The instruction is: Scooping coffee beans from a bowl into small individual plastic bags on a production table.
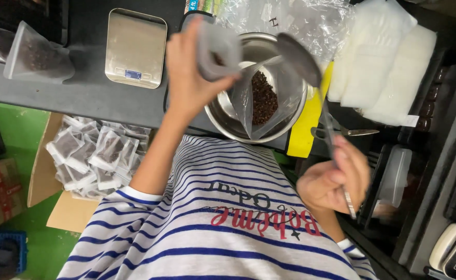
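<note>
- At far left, below the bench: cardboard box [43, 171] of filled clear packets [95, 155], well apart from both hands.
- On the dark bench [77, 91]: one filled packet [36, 57] lying at the left, a flat steel scale [135, 46] beside it, just left of the raised arm.
- Left hand [189, 72]: lifted over the bench, fingers closed around the top of a clear pouch [259, 98]; mouth end blurred, so exact pinch unclear.
- Pouch: hanging from that grip down into the steel bowl [259, 83], long axis slanting from the hand toward the bowl's middle; dark seeds [264, 98] gathered in the lower part.
- Spoon [300, 59]: bowl end just right of the pouch mouth, over the steel bowl's right rim; long handle running down and right to the other hand.
- Right hand [334, 179]: closed on the handle's end, near the striped shirt, farther from the pouch than the left.
- Right of the bowl: yellow board [308, 129], stacked white bags [383, 67], black trays; little free room there, more open space over the bowl itself.
</note>
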